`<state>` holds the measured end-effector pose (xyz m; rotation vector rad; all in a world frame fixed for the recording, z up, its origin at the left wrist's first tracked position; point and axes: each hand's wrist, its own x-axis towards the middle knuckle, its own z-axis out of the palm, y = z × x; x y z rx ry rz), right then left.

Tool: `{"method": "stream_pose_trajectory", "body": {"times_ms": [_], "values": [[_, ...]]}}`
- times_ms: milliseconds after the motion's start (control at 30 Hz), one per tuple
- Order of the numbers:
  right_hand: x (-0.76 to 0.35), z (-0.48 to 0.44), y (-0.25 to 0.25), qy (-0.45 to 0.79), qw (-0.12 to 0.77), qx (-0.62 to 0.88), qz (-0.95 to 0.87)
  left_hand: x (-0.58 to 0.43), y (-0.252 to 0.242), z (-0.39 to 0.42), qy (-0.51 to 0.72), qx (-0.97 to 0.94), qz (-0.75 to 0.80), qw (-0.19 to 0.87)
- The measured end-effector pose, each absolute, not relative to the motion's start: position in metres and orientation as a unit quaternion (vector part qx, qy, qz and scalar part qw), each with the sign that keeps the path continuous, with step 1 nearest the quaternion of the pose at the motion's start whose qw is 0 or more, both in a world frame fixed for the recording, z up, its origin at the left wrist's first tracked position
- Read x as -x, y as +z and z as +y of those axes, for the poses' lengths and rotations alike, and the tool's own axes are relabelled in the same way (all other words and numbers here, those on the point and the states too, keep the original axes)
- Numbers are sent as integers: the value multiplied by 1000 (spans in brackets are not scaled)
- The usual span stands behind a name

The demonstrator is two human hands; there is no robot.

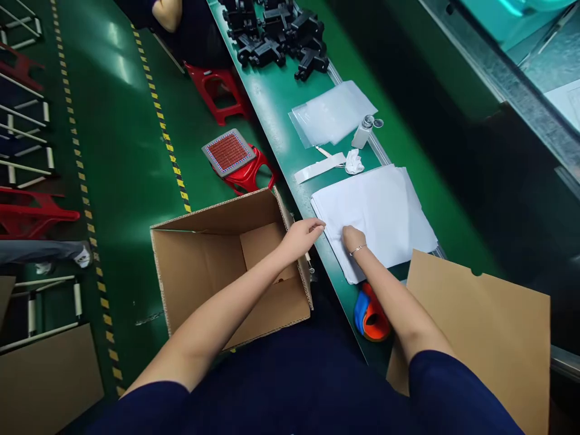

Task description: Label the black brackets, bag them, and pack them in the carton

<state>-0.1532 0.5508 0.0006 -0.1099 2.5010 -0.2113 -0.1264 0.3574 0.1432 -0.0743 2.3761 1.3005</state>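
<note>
A stack of white sheets (pixel 385 205) lies on the green workbench in front of me; whether they are paper or foam film I cannot tell. My right hand (pixel 354 239), with a bracelet at the wrist, is closed on the top sheet, which creases around the fingers. At the stack's left edge is my left hand (pixel 299 235), its fingers pressed together; what they hold, if anything, is hidden. Below my left arm an open cardboard box (pixel 203 260) stands against the bench, with bare cardboard visible inside.
Flat cardboard (pixel 489 326) leans at the right beside tape rolls (pixel 376 317). Further along the bench are clear plastic bags (pixel 335 112), a small bottle (pixel 361 134), crumpled tissue (pixel 354 162) and several black parts (pixel 276 36). Red stools (pixel 247 175) and a seated person (pixel 167 12) are left.
</note>
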Motion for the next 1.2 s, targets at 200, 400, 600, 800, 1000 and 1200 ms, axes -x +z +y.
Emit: {"method": "stream_pose_trajectory", "body": {"times_ms": [200,400,600,800,1000,1200], "values": [[159,577,4,-177,280,-13,943,154,89,396,414,69,856,302],[155,594,10,-280,239,-42,929,167,52,429,405,99,835,360],[152,602,10,-356,214,-51,908,163,36,441,449,127,808,359],[154,611,6,-369,202,-46,906,164,39,443,486,137,791,346],[138,597,26,-283,145,-43,947,175,44,461,526,88,761,369],[110,557,29,-172,235,33,956,195,32,454,497,97,787,353]]}}
